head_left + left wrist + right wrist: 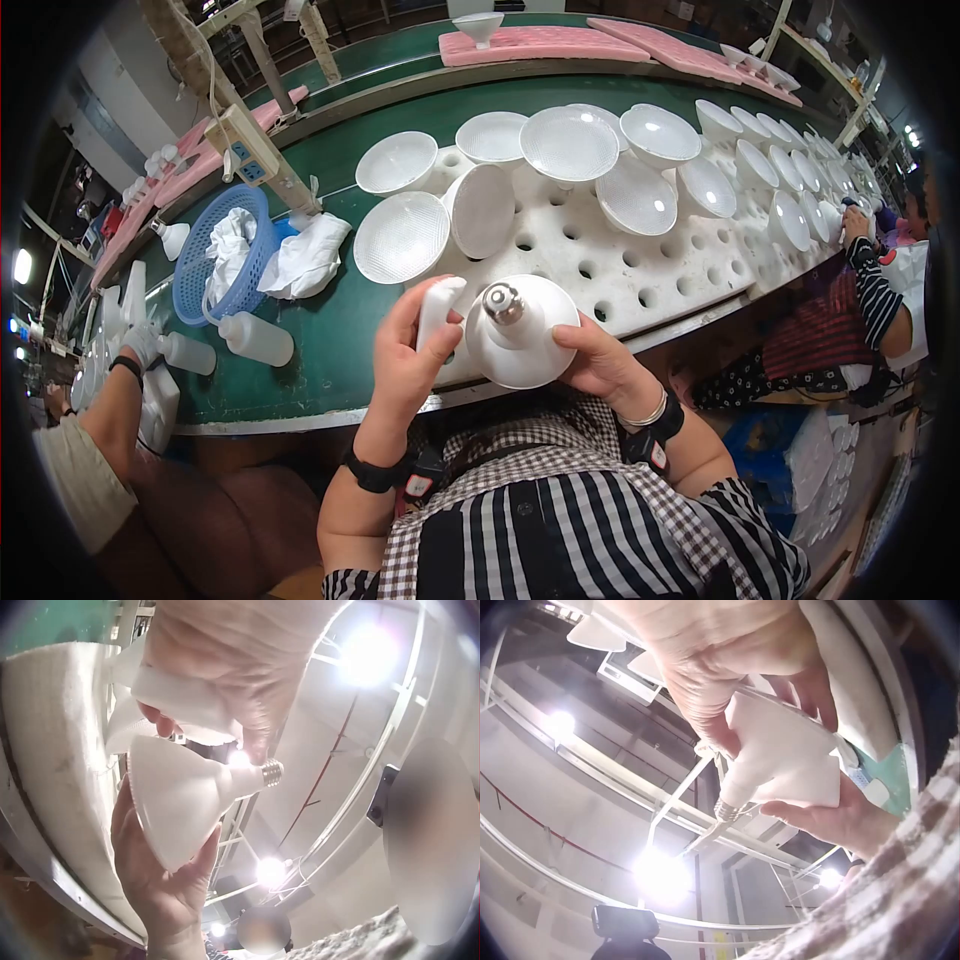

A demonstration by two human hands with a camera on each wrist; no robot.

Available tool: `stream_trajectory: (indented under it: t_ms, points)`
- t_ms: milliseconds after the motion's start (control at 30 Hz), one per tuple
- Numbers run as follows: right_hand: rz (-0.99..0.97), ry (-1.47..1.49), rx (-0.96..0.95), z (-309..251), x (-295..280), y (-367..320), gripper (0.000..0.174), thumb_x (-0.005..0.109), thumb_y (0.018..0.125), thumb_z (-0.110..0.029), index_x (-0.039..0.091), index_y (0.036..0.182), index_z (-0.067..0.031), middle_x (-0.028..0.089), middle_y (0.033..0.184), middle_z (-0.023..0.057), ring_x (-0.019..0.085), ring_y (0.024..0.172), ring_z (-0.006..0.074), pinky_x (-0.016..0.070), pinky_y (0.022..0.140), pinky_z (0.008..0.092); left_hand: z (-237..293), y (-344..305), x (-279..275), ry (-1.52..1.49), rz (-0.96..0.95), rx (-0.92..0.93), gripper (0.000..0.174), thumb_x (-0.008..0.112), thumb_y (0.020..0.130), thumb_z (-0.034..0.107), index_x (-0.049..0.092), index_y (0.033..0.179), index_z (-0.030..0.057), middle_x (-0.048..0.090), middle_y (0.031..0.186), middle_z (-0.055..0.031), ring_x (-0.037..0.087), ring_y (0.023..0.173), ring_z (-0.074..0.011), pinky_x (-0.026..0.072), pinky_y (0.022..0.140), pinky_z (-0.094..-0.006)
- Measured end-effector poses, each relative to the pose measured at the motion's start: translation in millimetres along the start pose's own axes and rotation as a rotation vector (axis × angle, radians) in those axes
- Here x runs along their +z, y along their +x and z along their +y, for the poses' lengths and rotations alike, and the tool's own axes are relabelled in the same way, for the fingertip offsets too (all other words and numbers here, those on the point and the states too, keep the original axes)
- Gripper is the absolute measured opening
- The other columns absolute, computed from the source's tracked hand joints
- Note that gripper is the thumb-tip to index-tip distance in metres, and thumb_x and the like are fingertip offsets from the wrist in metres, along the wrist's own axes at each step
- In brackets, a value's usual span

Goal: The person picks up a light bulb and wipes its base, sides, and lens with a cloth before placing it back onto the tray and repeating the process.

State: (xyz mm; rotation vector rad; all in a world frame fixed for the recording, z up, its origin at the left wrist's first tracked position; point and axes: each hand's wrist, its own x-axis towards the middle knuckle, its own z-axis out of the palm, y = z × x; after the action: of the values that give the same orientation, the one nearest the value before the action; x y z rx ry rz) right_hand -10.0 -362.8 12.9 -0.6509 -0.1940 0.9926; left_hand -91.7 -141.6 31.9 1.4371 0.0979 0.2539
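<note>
In the head view a white reflector bulb (540,345) with a metal screw base is held up in front of the apron, base facing the camera. My right hand (612,372) grips it by the rim, thumb on the white outer side. My left hand (402,345) holds a folded white cloth (437,312) beside the bulb's left edge. From the left wrist, the cloth (187,701) sits close over the bulb (176,799), whose screw base points right. The right wrist view shows the right fingers (821,697) behind the bulb's wide end.
Several white bulbs (402,237) stand face up in a white foam board (620,285) full of holes. To the left are a blue basket (185,270) with white cloth, another crumpled cloth (308,258) and two white squeeze bottles (258,340). Other people work at both sides.
</note>
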Motion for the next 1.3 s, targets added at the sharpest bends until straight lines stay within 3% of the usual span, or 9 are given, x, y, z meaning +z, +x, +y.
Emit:
stream_trajectory:
  t_ms: [167, 333, 533, 633, 733, 833, 1000, 1133, 1300]
  points:
    - [0.152, -0.324, -0.157, 11, -2, 6, 0.081, 0.078, 0.079, -0.008, 0.034, 0.147, -0.0051, 0.050, 0.137, 0.0093, 0.052, 0.124, 0.0206, 0.0429, 0.106, 0.0381, 7, -5, 6, 0.362, -0.093, 0.260, 0.066, 0.083, 0.074, 0.019, 0.055, 0.131, 0.0016, 0.056, 0.123, -0.0109, 0.057, 0.113, -0.0221, 0.0463, 0.095, -0.0344]
    - [0.184, -0.517, -0.405, 10, 7, 7, 0.089, 0.078, 0.077, -0.002, 0.028, 0.151, -0.0064, 0.048, 0.141, 0.0081, 0.046, 0.130, 0.0196, 0.0384, 0.109, 0.0351, -2, -6, 12, 0.496, -0.021, 0.325, 0.063, 0.083, 0.073, 0.018, 0.056, 0.128, 0.0011, 0.060, 0.116, -0.0108, 0.059, 0.109, -0.0213, 0.0476, 0.092, -0.0329]
    - [0.106, -0.465, -0.421, 6, 4, 2, 0.090, 0.077, 0.080, -0.013, 0.025, 0.153, -0.0066, 0.040, 0.148, 0.0099, 0.040, 0.136, 0.0222, 0.0331, 0.112, 0.0383, -9, -11, 10, 0.127, 0.063, 0.151, 0.045, 0.073, 0.078, 0.006, 0.059, 0.120, 0.0013, 0.062, 0.113, -0.0083, 0.061, 0.101, -0.0176, 0.0502, 0.088, -0.0328]
    - [-0.014, -0.387, -0.411, 4, 2, 5, 0.089, 0.076, 0.083, -0.026, 0.025, 0.153, -0.0055, 0.038, 0.150, 0.0120, 0.038, 0.138, 0.0245, 0.0294, 0.114, 0.0412, -13, -8, 2, -0.234, 0.056, -0.019, 0.042, 0.069, 0.081, 0.015, 0.058, 0.120, 0.0023, 0.063, 0.108, -0.0086, 0.063, 0.095, -0.0188, 0.0528, 0.084, -0.0357]
    - [-0.059, -0.454, -0.454, 3, 2, 8, 0.091, 0.074, 0.085, -0.037, 0.024, 0.153, -0.0045, 0.038, 0.151, 0.0134, 0.036, 0.139, 0.0259, 0.0268, 0.115, 0.0430, -18, -3, -4, -0.621, 0.099, -0.234, 0.061, 0.061, 0.084, 0.043, 0.052, 0.129, 0.0029, 0.064, 0.115, -0.0134, 0.065, 0.100, -0.0256, 0.0551, 0.087, -0.0430]
    - [-0.020, -0.554, -0.484, 4, 6, 12, 0.091, 0.075, 0.085, -0.033, 0.023, 0.154, -0.0041, 0.040, 0.149, 0.0140, 0.038, 0.138, 0.0254, 0.0257, 0.116, 0.0429, -23, -3, -3, -0.875, 0.082, -0.299, 0.057, 0.058, 0.087, 0.040, 0.055, 0.130, 0.0028, 0.064, 0.122, -0.0144, 0.064, 0.110, -0.0298, 0.0533, 0.093, -0.0470]
    - [-0.082, -0.513, -0.304, 2, 27, 6, 0.084, 0.075, 0.085, -0.014, 0.024, 0.152, -0.0026, 0.044, 0.143, 0.0124, 0.047, 0.129, 0.0212, 0.0377, 0.109, 0.0379, -23, -9, 0, -0.929, 0.001, -0.370, 0.061, 0.058, 0.087, 0.044, 0.052, 0.131, 0.0024, 0.061, 0.125, -0.0161, 0.063, 0.112, -0.0309, 0.0525, 0.097, -0.0463]
    - [-0.058, -0.568, -0.278, 0, 33, 4, 0.084, 0.076, 0.086, -0.020, 0.026, 0.150, 0.0004, 0.043, 0.145, 0.0118, 0.045, 0.130, 0.0204, 0.0361, 0.111, 0.0364, -27, -7, -2, -0.934, 0.033, -0.413, 0.060, 0.055, 0.089, 0.045, 0.054, 0.131, 0.0016, 0.060, 0.126, -0.0165, 0.063, 0.112, -0.0309, 0.0524, 0.097, -0.0465]
    - [0.152, -0.687, -0.344, 1, 27, 13, 0.045, 0.056, 0.101, -0.027, 0.050, 0.134, 0.0031, 0.062, 0.117, 0.0055, 0.058, 0.107, 0.0127, 0.0468, 0.093, 0.0270, -31, -6, 1, -0.950, 0.023, -0.449, 0.060, 0.055, 0.089, 0.043, 0.054, 0.131, 0.0013, 0.061, 0.125, -0.0167, 0.063, 0.112, -0.0306, 0.0524, 0.096, -0.0465]
